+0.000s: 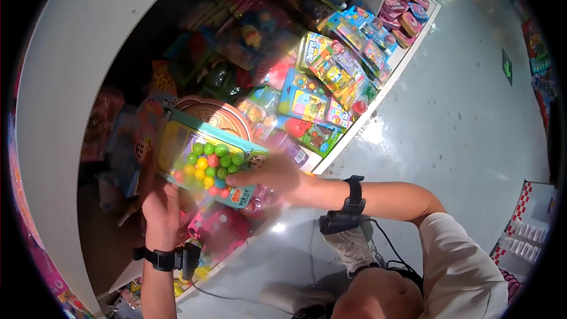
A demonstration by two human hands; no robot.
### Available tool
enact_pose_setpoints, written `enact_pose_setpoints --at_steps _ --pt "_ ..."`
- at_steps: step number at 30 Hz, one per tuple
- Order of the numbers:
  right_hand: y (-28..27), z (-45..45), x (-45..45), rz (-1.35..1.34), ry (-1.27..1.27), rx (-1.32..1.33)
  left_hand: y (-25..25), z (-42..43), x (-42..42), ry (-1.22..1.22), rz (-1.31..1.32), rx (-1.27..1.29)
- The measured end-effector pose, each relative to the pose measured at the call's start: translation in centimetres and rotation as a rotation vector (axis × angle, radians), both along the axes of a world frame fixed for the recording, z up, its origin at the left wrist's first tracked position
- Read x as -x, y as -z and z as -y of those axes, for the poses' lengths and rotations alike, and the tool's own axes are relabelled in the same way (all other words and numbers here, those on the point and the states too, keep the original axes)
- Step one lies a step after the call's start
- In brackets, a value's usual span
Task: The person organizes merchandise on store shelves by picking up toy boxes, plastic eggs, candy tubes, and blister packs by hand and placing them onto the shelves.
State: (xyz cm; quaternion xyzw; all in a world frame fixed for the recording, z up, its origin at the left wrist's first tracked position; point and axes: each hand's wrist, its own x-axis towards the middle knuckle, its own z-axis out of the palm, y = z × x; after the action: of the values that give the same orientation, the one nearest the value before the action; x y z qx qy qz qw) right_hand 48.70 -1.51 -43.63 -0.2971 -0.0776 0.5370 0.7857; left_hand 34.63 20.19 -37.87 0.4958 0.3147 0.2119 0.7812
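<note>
A teal-edged pack of round candies (209,165), green, yellow and red behind a clear window, is held tilted over the shelf. My right hand (269,174) grips its right end, thumb across the front and the other fingers hidden behind or blurred. At the lower left edge of the pack is my left hand (159,204), fingers pointing up along that side and closed against it. Behind the pack's top edge shows a round brown plastic piece (221,115). Below it, a pink dotted package (221,230) lies among the goods.
Colourful blister packs (307,97) are piled across the shelf, up to its white front lip (378,97). Pink boxes (407,15) stand at its far end. A white curved panel (50,112) borders the left. Grey floor (455,136) lies to the right; cables hang from both wrist bands.
</note>
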Motion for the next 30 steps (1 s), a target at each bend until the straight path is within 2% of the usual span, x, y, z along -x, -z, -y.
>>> enact_pose_setpoints --at_steps 3,4,5,6,7,9,11,13,14,15,16,18,20,22,24,25,26,28,30 --pt "-1.2 0.6 -0.8 0.134 -0.098 0.285 0.7 -1.0 -0.4 0.006 -0.037 -0.012" --pt "-0.3 0.1 -0.4 0.128 -0.095 0.285 1.0 -1.3 -0.4 -0.001 -0.062 -0.006" --pt "0.4 -0.7 0.1 0.173 0.048 0.195 1.3 -1.1 -0.5 0.002 -0.068 -0.008" --pt "0.8 -1.0 0.3 0.218 0.191 0.106 1.6 -0.7 -0.7 0.02 -0.079 -0.142" --pt "1.4 -0.7 0.1 0.215 0.192 0.105 1.8 -0.5 -0.9 0.038 -0.088 -0.276" --pt "-0.7 0.5 -1.5 0.103 -0.051 0.245 1.9 -0.4 -1.3 0.026 -0.101 -0.298" --pt "-0.7 0.7 -1.8 0.084 -0.027 0.266 2.4 -0.5 -1.6 0.015 -0.115 -0.322" --pt "-0.5 0.6 -2.0 0.063 -0.008 0.288 2.9 -0.7 -1.5 0.226 -0.165 -0.824" --pt "-0.1 0.3 -1.9 0.007 0.041 0.267 2.5 -0.5 -2.1 0.222 -0.175 -0.825" --pt "0.0 -0.2 -1.5 -0.054 0.076 0.244 1.9 -0.4 -2.9 0.163 -0.106 -0.448" --pt "-0.3 -0.1 -1.7 0.117 0.068 0.214 1.3 -0.3 -3.3 0.079 -0.036 -0.08" --pt "-0.9 -1.4 -1.2 -0.114 0.162 -0.061 0.8 -0.4 -2.9 0.434 -0.319 -1.175" --pt "-1.0 -2.5 -0.7 -0.098 0.198 -0.128 -1.3 2.4 -4.2 -0.047 0.167 0.109" --pt "-1.3 -3.0 0.0 -0.061 0.168 -0.075 2.4 1.5 -2.9 -0.003 0.115 -0.067" --pt "-2.3 -2.8 0.6 0.019 0.08 0.03 0.8 3.2 -2.5 -0.082 0.002 -0.018" --pt "-2.4 -2.7 0.7 0.021 0.043 0.022 0.1 2.6 -1.5 0.014 -0.018 0.079" --pt "-2.3 -2.4 0.7 0.109 0.003 0.064 -0.5 2.5 -0.8 -0.013 -0.01 0.077" --pt "-2.9 -2.3 0.5 0.227 -0.044 0.151 -1.8 2.6 0.0 0.153 0.095 -0.081" --pt "-2.8 -3.5 -0.1 0.467 0.016 0.108 -3.6 2.8 0.5 0.092 0.052 -0.151"
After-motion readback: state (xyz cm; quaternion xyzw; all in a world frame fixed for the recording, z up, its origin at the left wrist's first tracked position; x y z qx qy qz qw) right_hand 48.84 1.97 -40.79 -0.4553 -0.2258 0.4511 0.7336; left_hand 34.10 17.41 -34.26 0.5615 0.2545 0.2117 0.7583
